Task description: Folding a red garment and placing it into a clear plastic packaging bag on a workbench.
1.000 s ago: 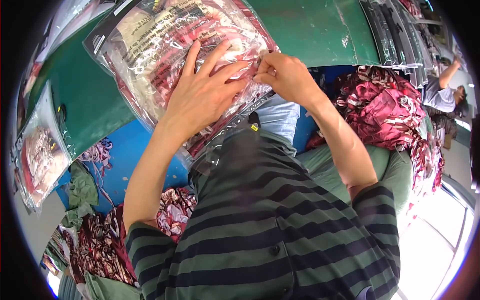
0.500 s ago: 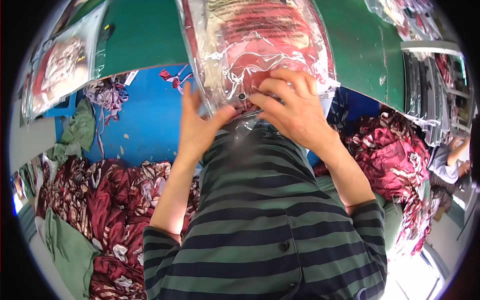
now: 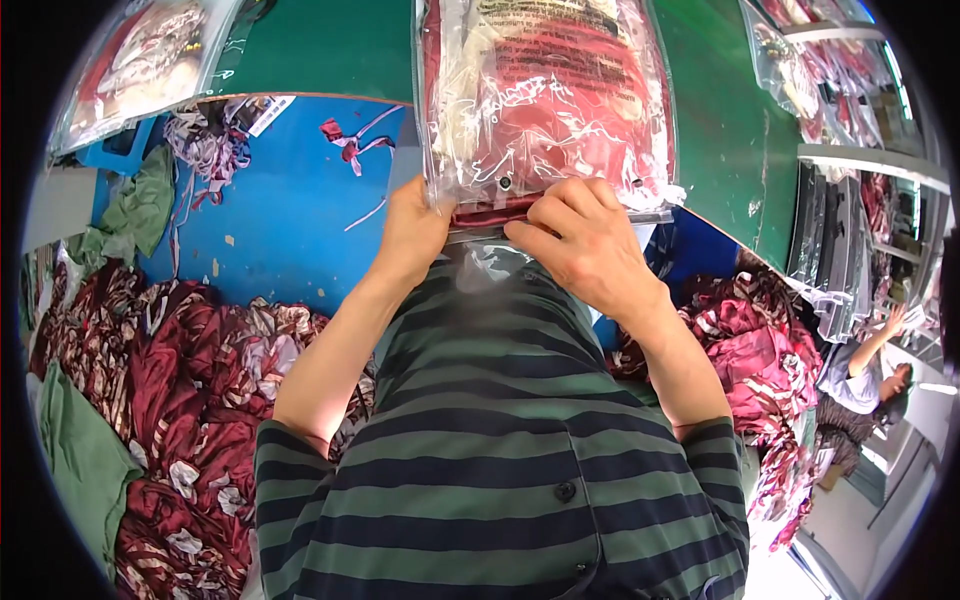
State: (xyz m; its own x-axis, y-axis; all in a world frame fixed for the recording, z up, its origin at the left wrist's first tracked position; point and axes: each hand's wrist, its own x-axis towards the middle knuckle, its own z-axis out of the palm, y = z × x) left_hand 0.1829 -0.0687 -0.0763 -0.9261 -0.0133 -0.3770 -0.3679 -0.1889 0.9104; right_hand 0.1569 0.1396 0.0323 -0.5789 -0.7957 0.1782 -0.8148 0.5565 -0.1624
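A clear plastic bag [image 3: 560, 130] with a folded red and cream garment inside lies on the green table, its near end hanging slightly over the edge toward me. My left hand [image 3: 415, 230] is closed on the bag's lower left corner. At the middle of the same end, my right hand [image 3: 588, 238] has its fingers curled onto the bag's edge strip. Between the hands a dark red strip of fabric [image 3: 490, 213] shows at the bag's mouth. A loose flap of clear plastic [image 3: 490, 265] hangs below, in front of my striped shirt.
Other bagged garments [image 3: 150, 50] lie on the green table [image 3: 320, 50] at the far left. Heaps of dark red patterned cloth [image 3: 190, 390] lie to the left and right below. Cloth ties [image 3: 355, 145] lie over a blue surface. A person [image 3: 865, 375] is at the far right, near shelves.
My left hand has gone from spread fingers to closed on the bag's corner. In the picture the bag sits farther right, and a dark red fabric strip shows between my hands.
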